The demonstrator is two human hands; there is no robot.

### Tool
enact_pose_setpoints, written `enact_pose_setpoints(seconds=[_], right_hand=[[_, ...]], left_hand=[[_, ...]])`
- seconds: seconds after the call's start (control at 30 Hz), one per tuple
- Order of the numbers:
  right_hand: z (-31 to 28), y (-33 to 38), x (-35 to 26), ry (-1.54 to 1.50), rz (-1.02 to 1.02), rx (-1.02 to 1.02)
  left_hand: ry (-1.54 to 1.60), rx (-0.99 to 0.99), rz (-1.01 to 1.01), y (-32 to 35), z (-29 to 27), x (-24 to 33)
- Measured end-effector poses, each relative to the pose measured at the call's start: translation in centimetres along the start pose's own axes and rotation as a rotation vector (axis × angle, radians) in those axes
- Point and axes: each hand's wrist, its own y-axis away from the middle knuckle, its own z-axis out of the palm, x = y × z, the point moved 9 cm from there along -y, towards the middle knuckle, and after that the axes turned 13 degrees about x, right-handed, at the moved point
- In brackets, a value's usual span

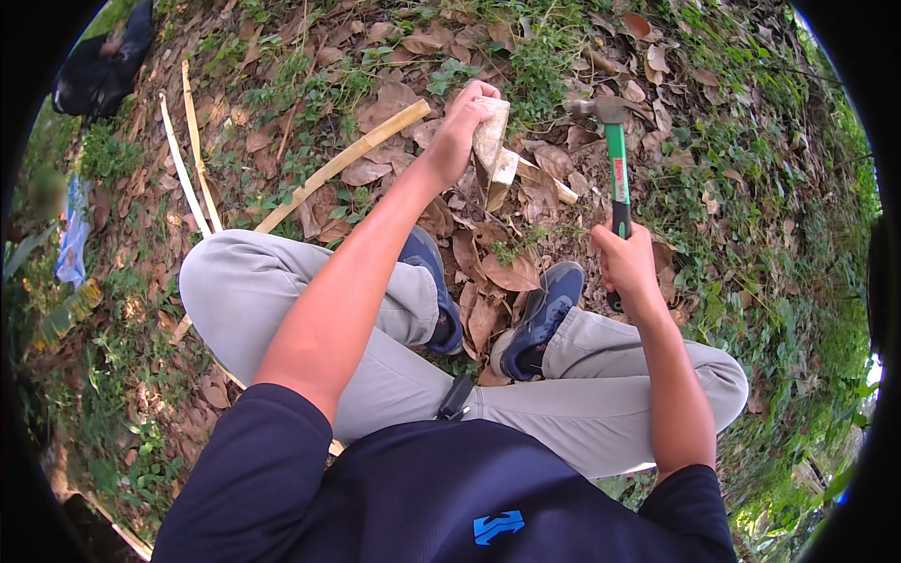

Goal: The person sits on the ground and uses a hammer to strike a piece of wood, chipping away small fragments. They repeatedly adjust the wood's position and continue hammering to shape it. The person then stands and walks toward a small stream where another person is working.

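Note:
My left hand (458, 136) is closed round the upper part of a pale, rough-faced wood block (490, 141), which stands tilted over the leaf litter in front of my feet. In my right hand (627, 261) is a hammer (618, 164) with a green and black handle, its metal head pointing away from me. The hammer head is to the right of the block and apart from it. Beside the block lies a short pale wooden strip (554, 183), partly hidden behind it. A longer wooden strip (347, 164) slants from my left knee toward my left wrist.
Two thin pale sticks (192, 155) lie further left. A blue plastic bag (73, 235) and a black item (103, 70) are at the far left. Dry leaves (511, 267) and green weeds (751, 244) cover the ground. My blue shoes (544, 319) rest close below the block.

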Motion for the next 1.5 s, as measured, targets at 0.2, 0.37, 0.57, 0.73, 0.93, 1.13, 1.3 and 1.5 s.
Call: enact_pose_setpoints(seconds=[0.2, 0.37, 0.57, 0.73, 0.93, 1.13, 1.3, 1.5], right_hand=[[-0.7, 0.9, -2.8, 0.368, -0.178, -0.070], [-3.8, 1.3, -6.1, 0.276, -0.373, 0.134], [-5.4, 0.5, -5.9, 0.384, -0.445, 0.259], [-4.1, 1.8, -6.3, 0.388, -0.421, 0.216], [-3.5, 2.1, -4.3, -0.046, -0.494, 0.167], [1.0, 2.5, -5.1, 0.498, -0.530, 0.059], [-0.7, 3.0, -6.5, 0.243, -0.540, 0.190], [2.2, 1.8, -1.7, 0.448, -0.423, 0.046]], left_hand=[[-0.359, 0.000, 0.465, 0.6, -0.6, 2.8], [-0.504, 0.124, 0.356, -0.1, -0.5, 3.7], [-0.194, 0.247, 0.035, -1.4, -1.8, 2.1], [-0.217, 0.135, 0.046, -1.4, -1.0, 3.0], [-0.141, 0.048, -0.038, -1.2, -0.3, 2.7], [-0.186, 0.070, 0.022, -1.9, -1.7, 2.3], [-0.150, 0.099, -0.019, -1.5, -1.9, 2.1], [-0.155, 0.119, 0.003, -1.9, -2.0, 2.0]])
